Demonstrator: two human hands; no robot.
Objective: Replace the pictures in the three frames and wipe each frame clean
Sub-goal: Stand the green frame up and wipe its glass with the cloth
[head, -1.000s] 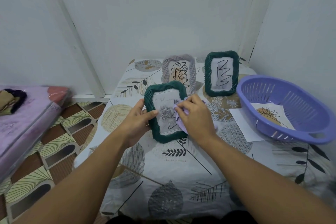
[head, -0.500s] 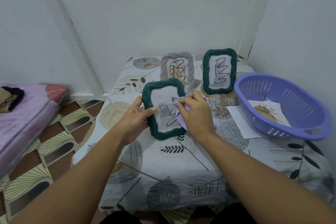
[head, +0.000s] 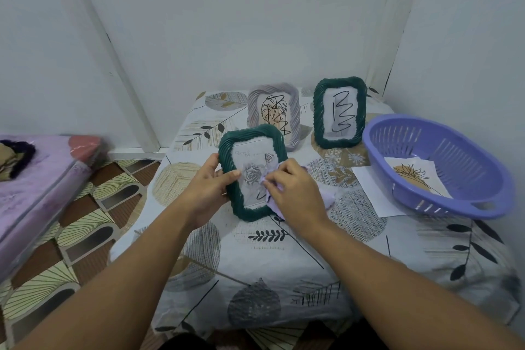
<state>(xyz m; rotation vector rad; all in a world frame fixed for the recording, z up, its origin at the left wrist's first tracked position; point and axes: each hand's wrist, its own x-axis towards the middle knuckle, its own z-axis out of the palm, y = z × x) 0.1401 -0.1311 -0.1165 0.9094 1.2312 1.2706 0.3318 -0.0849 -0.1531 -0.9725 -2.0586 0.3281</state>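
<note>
A dark green frame (head: pixel 250 133) with a grey rose picture stands tilted near the table's middle. My left hand (head: pixel 207 187) grips its left edge, thumb on the front. My right hand (head: pixel 295 193) presses a lilac cloth (head: pixel 326 196) against the glass on the frame's right side. Behind it stands a pale grey frame (head: pixel 292 99) with a black scribble over a drawing. To its right a second dark green frame (head: pixel 339 112) shows a black zigzag mark on its glass.
A purple plastic basket (head: pixel 483 167) at the right holds a plant drawing (head: pixel 417 176). A white sheet (head: pixel 369 187) lies partly under it. The table wears a leaf-print cloth (head: pixel 270 258). A pink mattress (head: pixel 34 193) lies on the patterned floor at left. White walls close the corner.
My right hand with the cloth has slid a little down and left across the glass, uncovering the small upper rose. The left hand keeps its hold.
</note>
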